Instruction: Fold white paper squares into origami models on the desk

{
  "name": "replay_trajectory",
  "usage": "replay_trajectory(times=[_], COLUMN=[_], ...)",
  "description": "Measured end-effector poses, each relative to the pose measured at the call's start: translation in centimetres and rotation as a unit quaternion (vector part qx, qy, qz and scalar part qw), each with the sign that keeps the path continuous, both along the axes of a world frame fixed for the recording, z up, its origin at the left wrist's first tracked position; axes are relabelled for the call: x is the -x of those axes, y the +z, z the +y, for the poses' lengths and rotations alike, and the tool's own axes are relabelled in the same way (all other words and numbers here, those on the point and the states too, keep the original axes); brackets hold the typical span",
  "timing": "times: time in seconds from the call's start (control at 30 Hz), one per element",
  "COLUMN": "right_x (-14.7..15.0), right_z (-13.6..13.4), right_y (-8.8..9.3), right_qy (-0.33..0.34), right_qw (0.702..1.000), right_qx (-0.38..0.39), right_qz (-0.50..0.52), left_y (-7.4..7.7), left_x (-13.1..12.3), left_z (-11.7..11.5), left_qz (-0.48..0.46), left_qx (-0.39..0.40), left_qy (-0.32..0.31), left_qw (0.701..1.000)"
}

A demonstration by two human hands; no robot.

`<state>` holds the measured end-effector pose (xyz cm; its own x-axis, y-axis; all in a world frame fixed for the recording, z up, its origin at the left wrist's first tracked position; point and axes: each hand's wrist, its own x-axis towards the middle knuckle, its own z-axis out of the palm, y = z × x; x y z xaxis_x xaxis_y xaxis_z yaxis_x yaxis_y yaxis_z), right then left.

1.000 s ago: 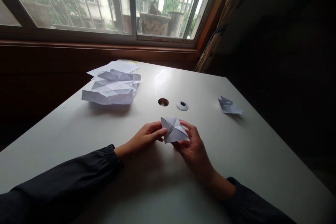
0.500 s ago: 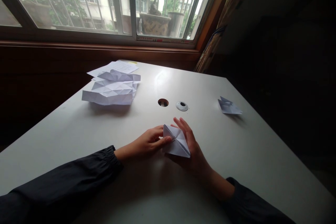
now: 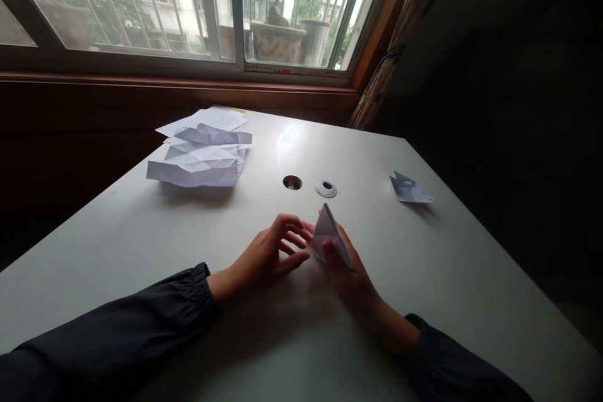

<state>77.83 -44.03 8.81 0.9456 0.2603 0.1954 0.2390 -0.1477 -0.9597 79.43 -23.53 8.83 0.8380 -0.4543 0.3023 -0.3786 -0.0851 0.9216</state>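
Note:
A folded piece of white paper [image 3: 328, 232] is tilted up in my right hand [image 3: 351, 279], with its pointed corner upward. The thumb presses on the near face, and the other fingers are mostly hidden behind it. My left hand [image 3: 268, 257] is just left of the paper, fingers curved and apart, with nothing gripped in it. Its fingertips come close to the paper's left edge; whether they touch it I cannot tell.
On the white table [image 3: 188, 232], creased sheets of paper [image 3: 202, 160] and a printed sheet [image 3: 217, 119] lie at the back left. A small folded paper piece [image 3: 409, 188] rests on the right. A round hole [image 3: 293, 183] and its grommet cover [image 3: 326, 188] are beyond my hands.
The folded paper has turned from lying face up to standing on edge in my right hand. My left hand has let go of it and drawn slightly left, its fingers opening.

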Motion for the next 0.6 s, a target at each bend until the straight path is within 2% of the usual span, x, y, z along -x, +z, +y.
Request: replay_trajectory(times=[0.1, 0.2, 0.33, 0.47, 0.6], right_x=[-0.3, -0.7, -0.9, -0.5, -0.3], right_z=[0.4, 0.7, 0.6, -0.1, -0.5], right_y=[-0.8, -1.9, -2.2, -0.8, 0.4], right_qy=[0.046, 0.119, 0.137, 0.107, 0.075], right_qw=[0.998, 0.991, 0.987, 0.992, 0.997], right_qx=[-0.046, -0.068, -0.083, -0.059, -0.022], right_qz=[0.023, -0.001, -0.027, -0.022, -0.027], left_y=[-0.3, -0.2, 0.2, 0.5, 0.7], left_x=[0.2, 0.2, 0.0, -0.4, -0.5], left_z=[-0.2, -0.3, -0.1, 0.1, 0.3], left_qz=[-0.098, -0.119, -0.05, 0.067, 0.139], left_qx=[-0.09, -0.115, -0.061, 0.001, 0.05], left_qy=[0.009, 0.023, 0.017, -0.044, -0.083], left_qw=[0.991, 0.986, 0.997, 0.997, 0.985])
